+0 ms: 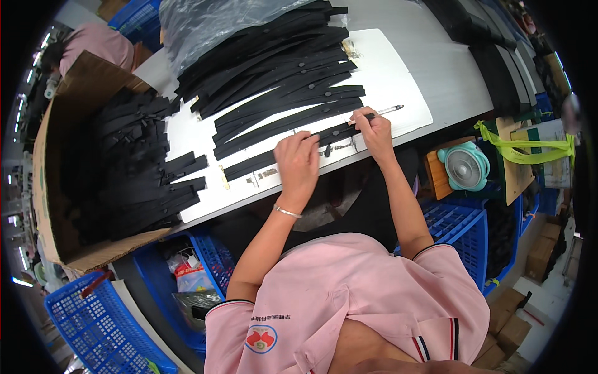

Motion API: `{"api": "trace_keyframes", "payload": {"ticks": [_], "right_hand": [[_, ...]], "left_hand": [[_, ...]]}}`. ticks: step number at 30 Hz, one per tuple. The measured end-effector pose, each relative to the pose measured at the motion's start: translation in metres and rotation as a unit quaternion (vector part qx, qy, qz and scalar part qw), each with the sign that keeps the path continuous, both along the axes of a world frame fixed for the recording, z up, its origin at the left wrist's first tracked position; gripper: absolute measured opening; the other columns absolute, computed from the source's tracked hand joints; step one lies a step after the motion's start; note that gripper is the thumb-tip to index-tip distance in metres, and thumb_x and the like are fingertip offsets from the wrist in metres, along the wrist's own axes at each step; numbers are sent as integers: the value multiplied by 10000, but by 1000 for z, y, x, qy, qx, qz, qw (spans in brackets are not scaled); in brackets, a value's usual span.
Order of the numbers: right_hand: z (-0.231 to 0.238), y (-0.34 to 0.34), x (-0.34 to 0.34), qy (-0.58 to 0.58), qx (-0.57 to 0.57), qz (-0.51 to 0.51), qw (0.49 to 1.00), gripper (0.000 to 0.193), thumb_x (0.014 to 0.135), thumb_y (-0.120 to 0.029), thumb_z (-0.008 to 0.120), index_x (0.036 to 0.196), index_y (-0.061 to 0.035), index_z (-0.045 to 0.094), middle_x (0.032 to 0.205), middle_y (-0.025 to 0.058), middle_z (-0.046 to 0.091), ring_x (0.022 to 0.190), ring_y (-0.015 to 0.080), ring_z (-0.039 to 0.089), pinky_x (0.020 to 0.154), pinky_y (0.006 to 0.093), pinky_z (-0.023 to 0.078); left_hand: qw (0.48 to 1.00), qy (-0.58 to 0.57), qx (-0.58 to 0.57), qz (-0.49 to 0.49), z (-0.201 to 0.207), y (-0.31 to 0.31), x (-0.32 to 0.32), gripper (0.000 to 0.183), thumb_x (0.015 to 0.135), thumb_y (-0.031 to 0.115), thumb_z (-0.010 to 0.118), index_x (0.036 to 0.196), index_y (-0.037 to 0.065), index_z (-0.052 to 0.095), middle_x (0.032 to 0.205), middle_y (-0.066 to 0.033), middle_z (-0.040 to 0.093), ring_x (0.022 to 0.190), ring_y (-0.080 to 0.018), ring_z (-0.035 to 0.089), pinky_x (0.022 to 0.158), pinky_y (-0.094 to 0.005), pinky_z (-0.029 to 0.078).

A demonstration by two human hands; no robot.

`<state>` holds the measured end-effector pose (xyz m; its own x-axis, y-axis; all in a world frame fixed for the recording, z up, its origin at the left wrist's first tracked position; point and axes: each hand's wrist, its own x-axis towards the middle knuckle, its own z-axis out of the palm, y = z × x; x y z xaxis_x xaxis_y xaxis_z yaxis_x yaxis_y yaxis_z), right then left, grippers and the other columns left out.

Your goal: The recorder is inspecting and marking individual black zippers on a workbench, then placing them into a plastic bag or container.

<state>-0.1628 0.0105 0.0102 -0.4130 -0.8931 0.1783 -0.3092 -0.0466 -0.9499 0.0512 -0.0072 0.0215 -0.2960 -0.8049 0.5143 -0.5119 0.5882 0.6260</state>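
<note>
1. Nearest the camera, a pink shirt (386,280) of soft, creased cloth, with dark-banded sleeve edges, filled the lower view; bare forearms reached up from it over the bench (451,81).
2. One black strip (255,164), the piece in work, lay slantwise on a white board (398,68), near the board's front edge. It was long, narrow, flat and matt, apparently of fabric, with a small dark disc (336,133) toward its right end.
3. Left hand (298,156), slightly blurred: its curled fingers rested over the strip's middle; whether they pinched it could not be told.
4. Right hand (377,131): its fingers were clamped on a slender pen (390,110) with a clear barrel and dark end, held above the strip's right end.
5. Similar strips, stacked in overlapping rows (268,53), lay beyond; several bore round discs. Crinkled, translucent plastic sheeting (199,28) covered part of the far stack.
6. At left, an open brown cardboard carton (53,181) held a heap of black strips, some ends projecting onto the board.
7. Dark, straight marks showed on the board along its front margin. Bare white surface lay right of the strip ends, with smooth grey bench beyond; the bench's front edge ran just below the hands.
</note>
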Motion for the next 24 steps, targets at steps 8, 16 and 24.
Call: {"api": "trace_keyframes", "payload": {"ticks": [8,16,24], "right_hand": [[-4,-1,0,36,-6,13,999,211,994,-133,648,905,41,727,812,78,743,705,123,689,634,265,513],[-8,-2,0,106,-4,9,994,221,983,-166,661,901,28,730,811,98,744,685,186,719,620,303,527],[-6,3,-3,17,-2,23,1000,209,979,-139,659,883,36,722,745,68,712,665,116,662,617,260,506]], "left_hand": [[999,11,-7,-49,-10,-11,-55,124,826,61,768,948,39,756,1025,-55,692,1011,-263,617,923,-395,440],[999,12,-12,-45,-12,-9,-56,123,813,57,776,933,37,760,1025,-48,689,1015,-257,612,927,-395,437],[999,4,-22,-42,-13,-9,-56,123,812,60,782,932,39,763,1025,-43,687,1011,-252,612,926,-397,438]]}}
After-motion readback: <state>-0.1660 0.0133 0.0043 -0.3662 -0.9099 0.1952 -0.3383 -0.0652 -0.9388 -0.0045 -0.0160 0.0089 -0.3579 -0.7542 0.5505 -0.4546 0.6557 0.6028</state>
